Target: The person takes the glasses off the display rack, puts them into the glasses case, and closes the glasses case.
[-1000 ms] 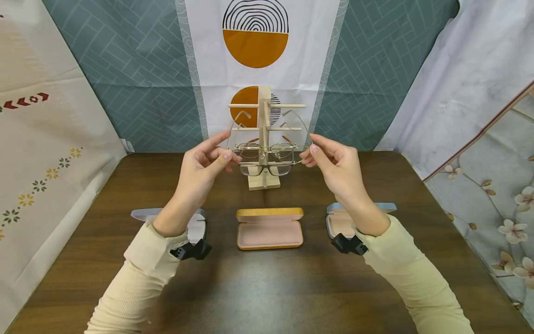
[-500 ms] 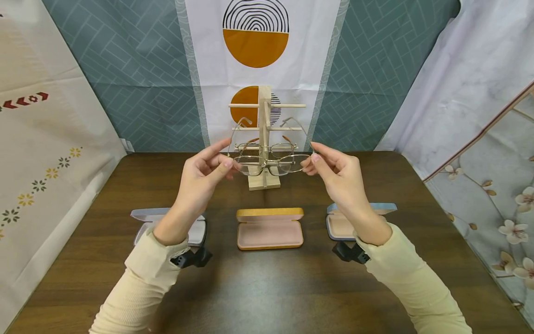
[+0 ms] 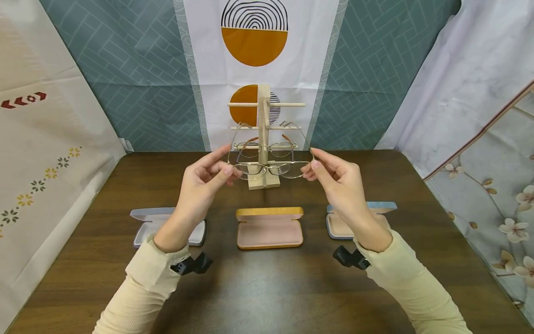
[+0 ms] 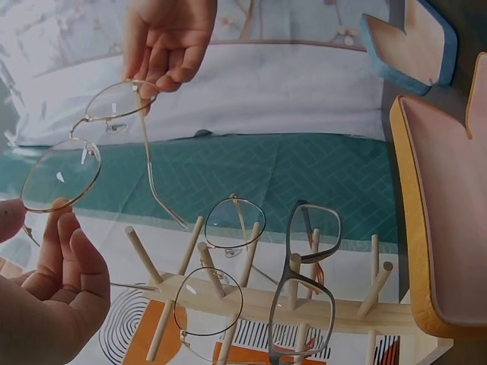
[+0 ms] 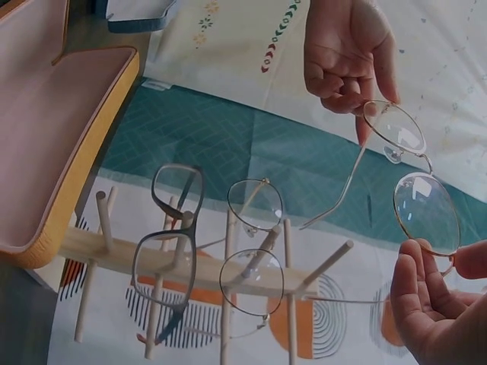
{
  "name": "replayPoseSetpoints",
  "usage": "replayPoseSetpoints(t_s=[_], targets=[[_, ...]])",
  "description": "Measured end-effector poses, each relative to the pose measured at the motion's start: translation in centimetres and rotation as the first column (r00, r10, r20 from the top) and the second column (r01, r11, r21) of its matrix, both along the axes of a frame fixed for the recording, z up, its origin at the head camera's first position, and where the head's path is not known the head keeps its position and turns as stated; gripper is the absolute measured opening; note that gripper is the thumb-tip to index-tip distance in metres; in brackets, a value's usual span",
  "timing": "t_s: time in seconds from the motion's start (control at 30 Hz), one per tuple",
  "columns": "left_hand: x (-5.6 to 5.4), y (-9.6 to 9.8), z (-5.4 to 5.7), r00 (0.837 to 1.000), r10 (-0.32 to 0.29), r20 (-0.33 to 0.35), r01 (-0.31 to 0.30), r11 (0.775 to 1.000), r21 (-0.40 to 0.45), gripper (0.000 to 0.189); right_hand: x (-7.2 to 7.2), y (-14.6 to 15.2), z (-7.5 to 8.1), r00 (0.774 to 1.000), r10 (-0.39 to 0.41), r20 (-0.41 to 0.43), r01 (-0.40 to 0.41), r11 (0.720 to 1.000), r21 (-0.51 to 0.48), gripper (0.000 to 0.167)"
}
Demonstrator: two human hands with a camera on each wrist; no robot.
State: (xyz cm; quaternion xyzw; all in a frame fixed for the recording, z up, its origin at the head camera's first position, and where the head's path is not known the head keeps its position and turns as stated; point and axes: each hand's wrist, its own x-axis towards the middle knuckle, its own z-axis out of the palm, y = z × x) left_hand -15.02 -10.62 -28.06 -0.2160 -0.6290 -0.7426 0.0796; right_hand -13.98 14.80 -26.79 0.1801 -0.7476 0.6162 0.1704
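Observation:
Both hands hold a pair of thin gold-rimmed eyeglasses (image 4: 90,181) in front of a wooden glasses stand (image 3: 263,95). My left hand (image 3: 203,178) pinches one outer corner of the frame between thumb and fingers, and my right hand (image 3: 339,176) pinches the opposite corner. The temples are unfolded and point back toward the stand. Behind them, round thin-rimmed glasses (image 3: 282,149) rest on the stand's pegs. Dark-framed glasses (image 4: 289,262) sit on a lower level; in the head view the held pair overlaps them.
Three glasses cases with raised lids stand in a row on the brown table (image 3: 267,287): a pale lavender case (image 3: 152,214) at left, a yellow case (image 3: 270,233) in the middle, a blue case (image 3: 340,225) at right. Patterned cloths hang behind and at both sides.
The held eyeglasses have come down from the stand's middle level, so their temple tips now sit lower. Both hands have lowered together with them, still gripping the corners.

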Motion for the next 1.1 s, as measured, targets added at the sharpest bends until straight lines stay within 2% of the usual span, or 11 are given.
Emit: replayPoseSetpoints(t_s=[0.5, 0.8, 1.1], targets=[[0.9, 0.0, -0.7, 1.000, -0.001, 0.022, 0.001, 1.000, 0.002, 0.043, 0.9, 0.0, -0.9, 1.000, 0.013, 0.002, -0.013, 1.000, -0.018, 0.031], [1.4, -0.1, -1.3, 1.000, -0.006, -0.003, 0.006, 1.000, 0.028, 0.043, 1.6, 0.0, -1.4, 1.000, 0.022, -0.008, -0.022, 1.000, -0.016, 0.032], [2.0, -0.2, -1.9, 1.000, -0.004, -0.003, 0.004, 1.000, 0.002, 0.043, 2.3, 0.1, -1.9, 0.999, 0.030, 0.011, -0.030, 1.000, -0.006, 0.032]])
